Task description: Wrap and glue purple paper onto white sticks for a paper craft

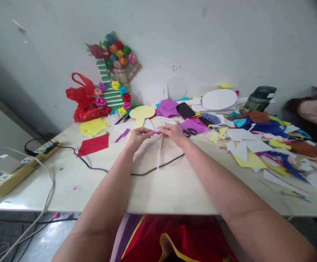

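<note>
In the head view, the left hand and the right hand meet at the centre of the frame, both pinching a small purple strip in their fingertips above the table. A white strip runs down just below the fingers, though whether either hand grips it cannot be told. Scissors lie just right of the right hand, two purple pieces left of the left hand, and paper scraps fill the right of the frame.
</note>
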{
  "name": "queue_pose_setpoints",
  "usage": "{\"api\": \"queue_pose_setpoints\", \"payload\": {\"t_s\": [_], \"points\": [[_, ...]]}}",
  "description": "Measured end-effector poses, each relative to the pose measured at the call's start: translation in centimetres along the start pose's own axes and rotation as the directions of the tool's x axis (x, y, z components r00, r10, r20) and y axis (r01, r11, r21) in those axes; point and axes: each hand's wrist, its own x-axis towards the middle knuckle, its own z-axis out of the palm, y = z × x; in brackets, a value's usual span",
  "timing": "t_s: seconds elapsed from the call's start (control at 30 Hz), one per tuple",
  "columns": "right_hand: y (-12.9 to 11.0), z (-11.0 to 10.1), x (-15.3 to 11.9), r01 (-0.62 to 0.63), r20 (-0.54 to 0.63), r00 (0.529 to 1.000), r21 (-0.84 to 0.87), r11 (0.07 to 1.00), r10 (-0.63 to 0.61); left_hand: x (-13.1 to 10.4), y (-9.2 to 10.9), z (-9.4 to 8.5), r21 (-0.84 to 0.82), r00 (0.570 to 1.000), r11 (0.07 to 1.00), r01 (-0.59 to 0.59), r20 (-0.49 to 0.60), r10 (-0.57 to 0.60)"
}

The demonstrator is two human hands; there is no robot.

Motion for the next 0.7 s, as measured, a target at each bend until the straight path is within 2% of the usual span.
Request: {"api": "queue_pose_setpoints", "payload": {"t_s": [0.23,0.4,0.7], "points": [[0.13,0.26,-0.12,0.025,-0.013,1.000,-0.106,0.994,-0.027,0.02,-0.02,-0.11,0.001,1.000,1.000,0.002,0.022,-0.002],[0.08,0.41,-0.10,0.026,-0.036,0.999,-0.089,0.996,-0.029,-0.04,0.19,0.02,-0.009,0.999,1.000,0.023,0.027,-0.023],[-0.07,1.01,-0.26,0.031,-0.001,1.000,-0.060,0.998,-0.031,0.38,-0.57,0.19,0.058,1.000,0.998,0.013,0.022,-0.014]]}}
